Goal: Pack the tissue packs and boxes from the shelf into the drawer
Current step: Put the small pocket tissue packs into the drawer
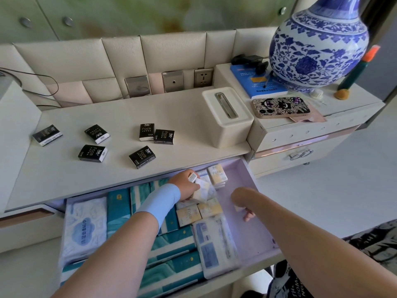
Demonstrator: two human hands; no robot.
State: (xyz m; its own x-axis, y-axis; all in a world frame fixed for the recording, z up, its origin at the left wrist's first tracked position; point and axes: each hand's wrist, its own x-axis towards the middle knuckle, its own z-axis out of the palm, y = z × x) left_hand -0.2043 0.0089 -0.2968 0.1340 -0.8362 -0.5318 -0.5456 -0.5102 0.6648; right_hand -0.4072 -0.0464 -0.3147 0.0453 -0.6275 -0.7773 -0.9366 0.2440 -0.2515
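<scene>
Open drawer (255,233), left hand (184,186) gripping pale pack (201,188), right hand (242,203) inside, grasp cannot be told, six black packs (92,153) on shelf (171,108).

Six black Face tissue packs (92,153) and one white tissue box (227,125) are sitting on the shelf (182,112). At least four yellow Face packs (217,175) are showing in the drawer (254,190). One vase (318,50) and one phone (281,107) are standing nearby.

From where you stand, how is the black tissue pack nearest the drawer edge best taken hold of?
Come straight down from above and pinch its two long sides. The black tissue pack lies flat on the shelf, slightly turned, with bare shelf all round, so nothing blocks the fingers.
</scene>
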